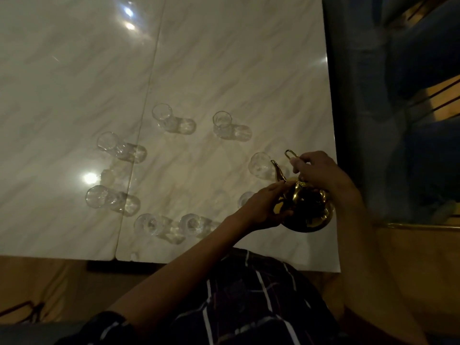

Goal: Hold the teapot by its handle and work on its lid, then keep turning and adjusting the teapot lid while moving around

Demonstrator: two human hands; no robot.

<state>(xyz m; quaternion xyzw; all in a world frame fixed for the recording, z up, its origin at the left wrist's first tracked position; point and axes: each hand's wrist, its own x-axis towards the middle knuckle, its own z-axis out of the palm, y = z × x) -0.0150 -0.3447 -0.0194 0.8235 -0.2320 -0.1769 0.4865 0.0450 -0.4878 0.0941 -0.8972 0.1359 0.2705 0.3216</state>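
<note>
A shiny gold teapot [307,210] stands near the right edge of the white marble table [224,58]. My right hand [321,173] grips its thin looped handle at the top. Against the pot's left side, by the spout, rests my left hand [261,207] with its fingers curved around the body. Several small clear glasses stand in a ring on the table; one glass [260,165] is just behind the spout and another glass [245,199] is partly hidden by my left hand.
More glasses sit at the back [163,115], [222,120], at the left [107,143], [97,199] and at the front [146,224], [190,224]. A seam [146,95] splits the tabletop. Blue curtain fabric [388,95] hangs right of the table edge.
</note>
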